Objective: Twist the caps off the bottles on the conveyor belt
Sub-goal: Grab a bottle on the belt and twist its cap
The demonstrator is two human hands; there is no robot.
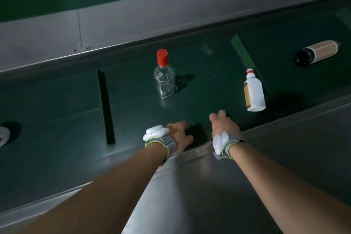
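A clear bottle (164,80) with a red cap (162,57) stands upright on the dark green conveyor belt (57,112). To its right lies a white bottle (254,93) with a white cap, neck pointing away from me. A dark bottle (316,53) with a tan label lies farther right. My left hand (179,136) and my right hand (224,124) reach over the belt's near edge, below the clear bottle, apart from every bottle. Both hold nothing; their fingers are partly hidden and point away. Each wrist carries a grey strap with a white device.
A black cleat (106,106) crosses the belt left of the clear bottle; a green cleat (245,57) crosses behind the white bottle. Steel rails border the belt, far (95,30) and near (266,157). A white object (3,136) is cut off at the left edge.
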